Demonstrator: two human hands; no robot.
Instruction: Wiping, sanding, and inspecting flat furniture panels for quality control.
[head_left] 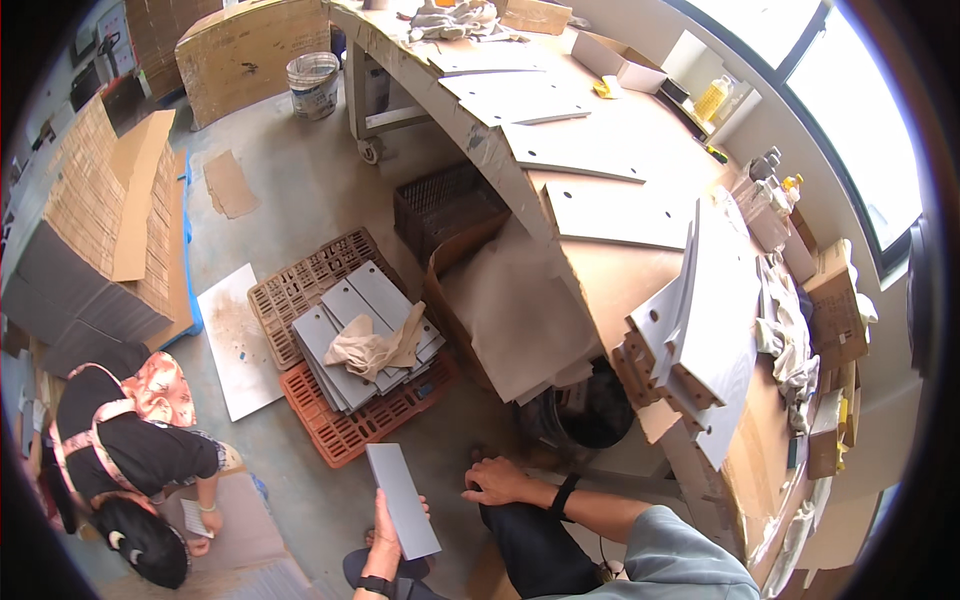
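Observation:
My left hand (pixel 385 525) grips a grey rectangular panel (pixel 404 500) by its long edges, with the thumb on one side and fingertips showing on the other. The panel stands tilted, its flat face turned up toward me. My right hand (pixel 495 482) lies on my dark-trousered knee, holding nothing, its fingers loosely apart. Ahead of the panel, a stack of grey boards with holes (pixel 340 310) sits on orange plastic crates (pixel 325 425). A crumpled beige glove or cloth (pixel 372 345) lies on that stack.
On the right, a long workbench (pixel 620 265) carries spaced-out boards (pixel 610 213) and a leaning stack of boards (pixel 690 330). A black bucket (pixel 600 405) and an open carton (pixel 450 320) stand beneath its edge. At left, a person (pixel 130 450) bends over cardboard beside stacked cartons (pixel 95 240).

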